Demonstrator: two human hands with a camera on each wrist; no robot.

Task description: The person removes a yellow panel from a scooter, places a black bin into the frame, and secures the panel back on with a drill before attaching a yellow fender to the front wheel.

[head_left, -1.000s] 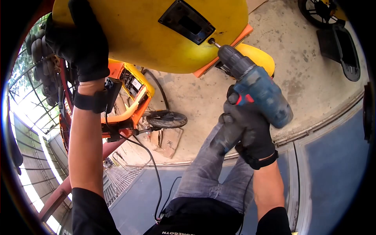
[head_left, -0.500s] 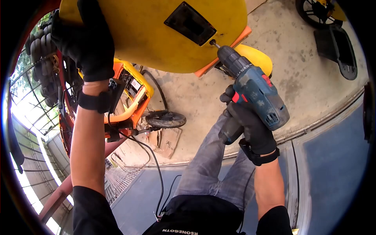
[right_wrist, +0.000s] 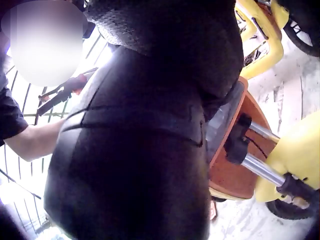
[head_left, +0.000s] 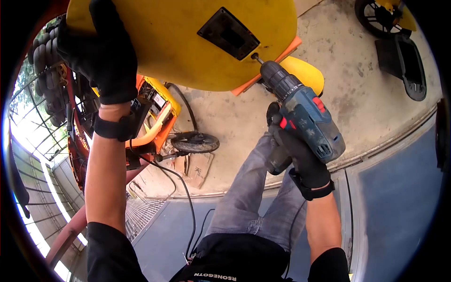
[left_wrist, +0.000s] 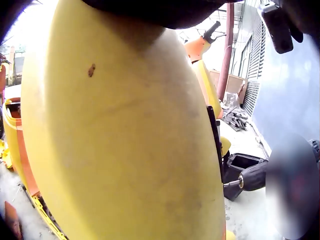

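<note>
In the head view my gloved right hand [head_left: 305,155] grips the handle of a blue and black cordless drill [head_left: 310,120]. Its bit [head_left: 260,60] meets a dark round spot on a large, rounded yellow body panel [head_left: 174,47], beside the lower corner of a black plate [head_left: 229,34]. My gloved left hand [head_left: 101,56] holds the panel at its left edge, thumb side lying along the face, the other fingers partly hidden. From the left wrist, the drill chuck [left_wrist: 253,177] points at the panel's right side. Dark shapes fill most of the right wrist view.
An orange and yellow scooter body [head_left: 157,105] with a wheel [head_left: 195,142] stands below the panel. Cardboard [head_left: 199,169] lies on the concrete floor. A black bin-like part [head_left: 406,66] lies at the right, near another wheel [head_left: 376,19]. A black cable [head_left: 190,207] hangs by the left arm.
The drill has rolled slightly so its top and red switch show, and its rear has dropped a little. The bit stays at the same spot; the left hand keeps its place on the panel.
</note>
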